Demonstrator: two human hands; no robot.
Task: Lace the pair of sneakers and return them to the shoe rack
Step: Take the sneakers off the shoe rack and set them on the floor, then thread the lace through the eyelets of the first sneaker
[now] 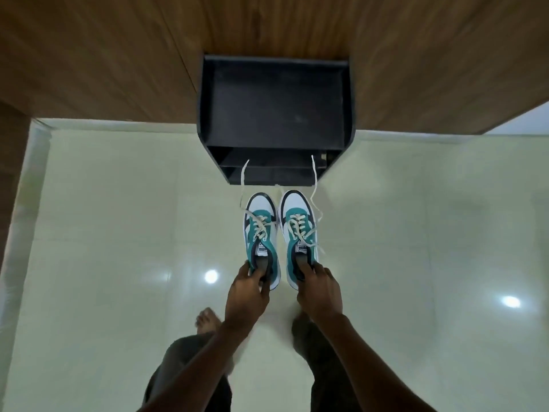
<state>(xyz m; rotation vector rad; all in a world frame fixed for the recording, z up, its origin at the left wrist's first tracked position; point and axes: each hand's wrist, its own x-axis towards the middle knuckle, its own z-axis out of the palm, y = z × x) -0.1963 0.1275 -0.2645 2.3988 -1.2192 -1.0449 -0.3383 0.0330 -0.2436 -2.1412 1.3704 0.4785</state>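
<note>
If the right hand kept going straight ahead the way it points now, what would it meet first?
Probably the black shoe rack: the right hand holds the right sneaker toe-first toward its lower shelves. Nothing shows between them, though depth is unclear.

Black open-fronted shoe rack point(276, 108): matte black throughout, top panel and lower shelves alike. In front of the rack, two low-top sneakers point(280, 233): teal uppers, white toe panels, black toe trim, white soles, cream flat laces point(315, 185). Behind the rack, brown wood-grain wall panelling point(104, 55). Beneath the rack, glossy pale cream floor tiles point(104, 233).
</note>
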